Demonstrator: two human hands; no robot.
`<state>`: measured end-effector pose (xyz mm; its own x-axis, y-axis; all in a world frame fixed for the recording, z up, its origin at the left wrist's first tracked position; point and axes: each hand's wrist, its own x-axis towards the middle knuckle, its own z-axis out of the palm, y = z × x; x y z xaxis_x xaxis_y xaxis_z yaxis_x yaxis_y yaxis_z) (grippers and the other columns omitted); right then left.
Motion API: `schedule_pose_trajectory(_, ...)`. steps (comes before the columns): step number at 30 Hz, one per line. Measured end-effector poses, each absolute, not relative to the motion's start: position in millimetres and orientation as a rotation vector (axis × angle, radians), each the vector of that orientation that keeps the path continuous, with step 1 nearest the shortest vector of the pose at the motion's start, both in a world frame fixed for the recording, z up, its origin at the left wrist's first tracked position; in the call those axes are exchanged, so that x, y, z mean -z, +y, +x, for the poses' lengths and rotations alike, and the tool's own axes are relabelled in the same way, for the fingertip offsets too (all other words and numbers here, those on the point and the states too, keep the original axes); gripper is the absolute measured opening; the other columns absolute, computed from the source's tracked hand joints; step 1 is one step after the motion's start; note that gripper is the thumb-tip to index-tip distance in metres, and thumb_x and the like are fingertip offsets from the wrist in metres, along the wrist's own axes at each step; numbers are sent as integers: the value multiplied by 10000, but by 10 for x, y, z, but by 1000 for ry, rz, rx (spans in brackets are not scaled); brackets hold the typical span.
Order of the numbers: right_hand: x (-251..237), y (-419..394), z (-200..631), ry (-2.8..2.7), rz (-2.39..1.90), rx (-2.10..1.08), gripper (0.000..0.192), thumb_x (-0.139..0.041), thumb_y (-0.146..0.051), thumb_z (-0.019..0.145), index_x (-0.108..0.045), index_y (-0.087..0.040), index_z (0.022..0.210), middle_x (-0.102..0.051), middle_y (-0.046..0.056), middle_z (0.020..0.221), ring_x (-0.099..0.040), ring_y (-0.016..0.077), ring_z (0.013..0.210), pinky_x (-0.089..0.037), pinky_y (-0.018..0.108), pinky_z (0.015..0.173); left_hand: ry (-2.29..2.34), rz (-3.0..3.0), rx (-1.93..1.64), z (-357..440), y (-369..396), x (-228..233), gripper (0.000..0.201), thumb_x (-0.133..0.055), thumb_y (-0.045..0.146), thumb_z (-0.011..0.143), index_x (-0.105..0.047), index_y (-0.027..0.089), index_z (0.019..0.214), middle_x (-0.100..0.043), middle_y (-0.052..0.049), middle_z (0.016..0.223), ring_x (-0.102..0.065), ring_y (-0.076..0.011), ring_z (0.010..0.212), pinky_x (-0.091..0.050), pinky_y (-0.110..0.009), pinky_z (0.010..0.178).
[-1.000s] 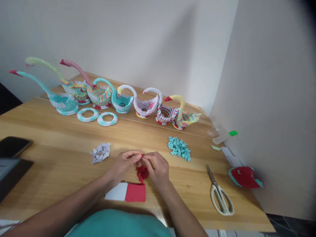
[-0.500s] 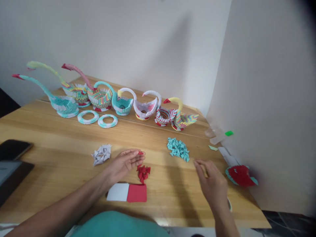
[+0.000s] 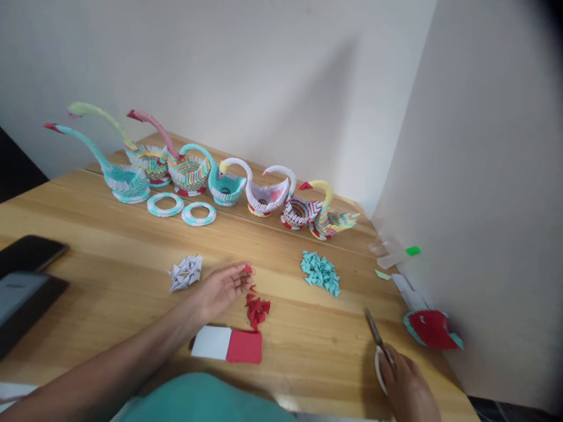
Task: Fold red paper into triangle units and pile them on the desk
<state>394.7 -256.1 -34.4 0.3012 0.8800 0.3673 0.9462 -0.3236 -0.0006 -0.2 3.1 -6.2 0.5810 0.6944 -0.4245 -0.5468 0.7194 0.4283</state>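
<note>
My left hand [image 3: 225, 288] is closed in a loose pinch on a small folded red paper piece [image 3: 247, 269], palm turned up above the table. Just below it lies a pile of folded red paper pieces [image 3: 257, 312]. White and red paper cards [image 3: 244, 346] lie near my left wrist. At the lower right, my right hand [image 3: 409, 384] is wrapped round the white handle of a pair of scissors [image 3: 374, 327], its blades pointing away from me. A pile of teal folded pieces [image 3: 320, 273] lies between my hands, farther back, and white folded pieces [image 3: 185, 273] lie left of my left hand.
Along the back stand several paper swans [image 3: 226, 187], with two teal-and-white paper rings [image 3: 199, 214] before them. A phone [image 3: 29, 253] and a dark box [image 3: 26, 305] lie at the left. A red-and-teal paper piece [image 3: 431, 329] sits by the right wall [image 3: 484, 205].
My right hand has moved down and right and now grips the scissors, which were mostly hidden before. My left hand still pinches the red piece. The view has shifted slightly.
</note>
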Motion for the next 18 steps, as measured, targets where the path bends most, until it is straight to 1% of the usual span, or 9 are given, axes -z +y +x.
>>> schedule_pose_trajectory(2,336,-2603,3930,-1671,-2349,397,304,-450,-368,863,-702,-199,875,-682,142,859,-648,297,791,-508,425,732,620,251,-734,-4,41,49,156,-557,58,862,-702,111,840,-720,-71,802,-683,-137,724,-553,-248,718)
schedule_pose_trajectory(9,304,-2677,3865,-1576,-2380,254,313,-455,-406,828,-716,-235,806,-701,147,822,-668,302,720,-529,427,664,631,257,-741,-4,17,7,167,-559,55,869,-714,104,831,-724,-79,828,-684,-138,733,-555,-246,724)
schedule_pose_trajectory(12,223,-2637,3822,-1440,-2388,148,302,-515,-452,794,-721,-232,817,-715,141,805,-676,297,681,-542,407,621,639,246,-730,-6,11,-6,192,-545,34,867,-718,99,819,-728,-83,812,-684,-144,719,-558,-252,699)
schedule_pose_trajectory(14,144,-2588,3723,-1329,-2392,54,328,-575,-475,757,-727,-217,890,-728,137,808,-688,292,670,-552,379,585,642,246,-721,-7,6,-21,193,-547,26,860,-719,99,810,-729,-81,804,-683,-147,710,-557,-254,683)
schedule_pose_trajectory(16,47,-2516,3518,-1226,-2356,-106,422,-611,-480,750,-704,-199,1050,-743,132,841,-707,286,702,-565,341,565,638,251,-710,-6,-8,-33,194,-547,28,860,-718,99,800,-728,-79,806,-685,-151,716,-556,-255,686)
schedule_pose_trajectory(17,-8,-2467,3375,-1173,-2276,-239,463,-607,-473,763,-678,-194,1127,-748,132,900,-718,281,765,-577,321,589,632,258,-699,-4,-19,-34,192,-547,36,864,-718,98,802,-728,-79,807,-687,-154,721,-556,-256,690)
schedule_pose_trajectory(18,-64,-2407,3210,-1174,-2161,-421,484,-592,-458,794,-643,-204,1203,-735,131,1032,-714,274,881,-585,303,652,621,268,-685,-2,-32,-31,185,-549,47,868,-719,97,813,-728,-81,811,-689,-158,729,-557,-258,696)
